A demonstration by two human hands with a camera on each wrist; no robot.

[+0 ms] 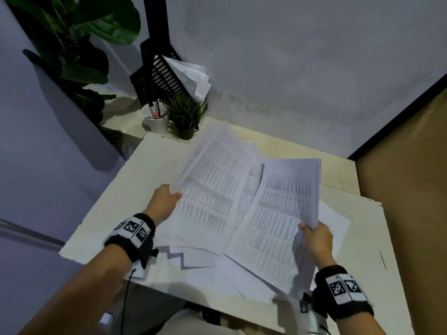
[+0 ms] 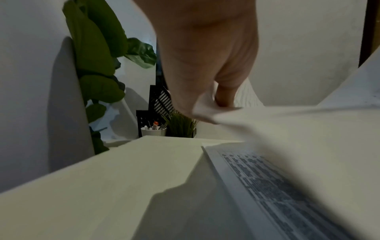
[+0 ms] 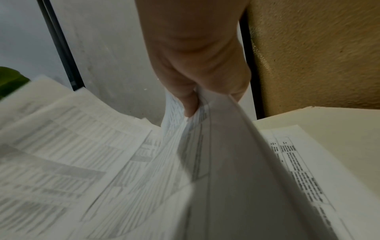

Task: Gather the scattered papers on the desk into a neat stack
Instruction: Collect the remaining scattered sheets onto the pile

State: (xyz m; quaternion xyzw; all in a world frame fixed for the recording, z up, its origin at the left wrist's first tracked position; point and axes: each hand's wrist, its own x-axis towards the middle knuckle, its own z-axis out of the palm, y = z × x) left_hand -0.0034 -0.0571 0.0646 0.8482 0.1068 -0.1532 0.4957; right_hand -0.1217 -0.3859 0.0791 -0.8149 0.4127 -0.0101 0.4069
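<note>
Printed white sheets covered in table text lie and hang over the pale desk (image 1: 135, 204). My left hand (image 1: 167, 201) pinches the left edge of a lifted bundle of papers (image 1: 215, 180), raised off the desk; in the left wrist view the left hand (image 2: 207, 104) pinches the corner of the papers (image 2: 287, 123). My right hand (image 1: 314, 238) grips the lower right corner of a second bundle (image 1: 283, 209), and in the right wrist view the right hand (image 3: 195, 97) holds folded sheets (image 3: 222, 162). Loose papers (image 1: 208, 259) lie flat beneath, near the front edge.
At the back left corner stand a white pen cup (image 1: 156, 118), a small potted grass plant (image 1: 186, 117) and a black slotted file holder (image 1: 159, 76) with papers in it. A large leafy plant (image 1: 72, 44) stands left. A brown wall (image 1: 411, 189) borders the right.
</note>
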